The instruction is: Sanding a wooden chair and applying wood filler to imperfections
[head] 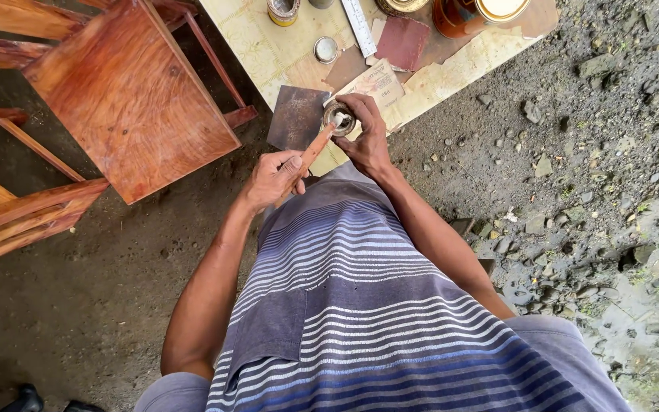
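A person in a blue-and-white striped shirt [360, 305] stands over the corner of a worktable [268, 53] set on bare earth and gravel. The right hand [366, 133] is curled around a small round tin [339, 117], fingers wrapped over its far side and thumb on the near rim, holding it at the table's edge. The left hand [272, 177] is closed on the lower end of a flat wooden stick [313, 150], which slants up and to the right so that its tip sits in the tin's open mouth. The tin thus lies inside the right hand's grasp and just above and to the right of the left hand; what it contains is too dark to tell.

A dark square sheet [297, 117], perhaps sandpaper, lies just left of the tin. Farther back on the table are a reddish sheet [404, 42], a loose round lid [326, 49], a ruler [359, 27] and larger cans [482, 14]. A reddish wooden chair [127, 95] stands to the left.
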